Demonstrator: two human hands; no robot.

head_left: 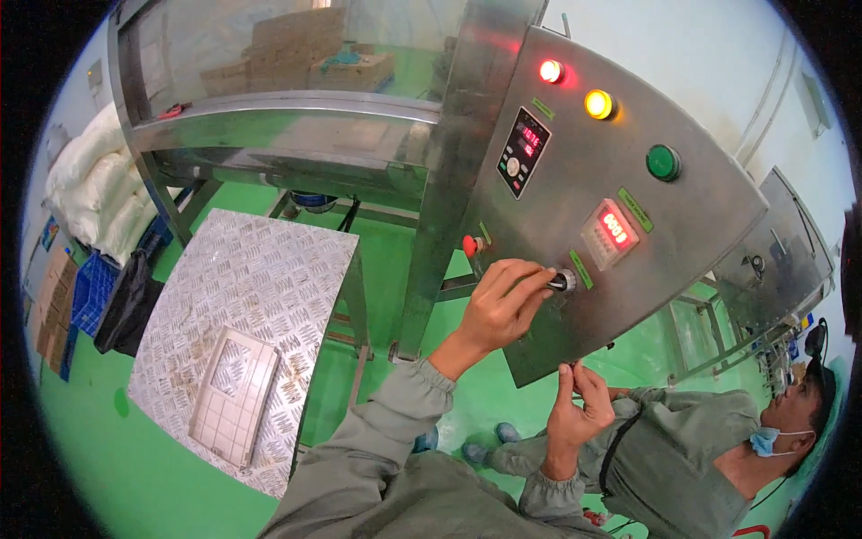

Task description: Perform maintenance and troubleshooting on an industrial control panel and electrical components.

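My left hand (503, 301) is closed with its fingertips round a black selector knob (562, 281) on the steel control panel (539, 234). Just below the panel's lower edge is my right hand (579, 411), its fingers curled and thumb raised. Whether it grips something small there is hidden. Above the knob, a digital counter (611, 234) glows red. Higher up sit a display with buttons (524, 151), a lit red lamp (550, 71), a lit yellow lamp (599, 104) and an unlit green button (664, 163). A red push button (472, 245) projects left of my left hand.
A patterned metal platform (305, 269) bearing a pale plastic tray (206, 409) stands at left. Behind it are white sacks (94, 180) and a blue crate (94, 292). A steel-framed machine (269, 135) adjoins the panel. Another person (682, 440) is close at right.
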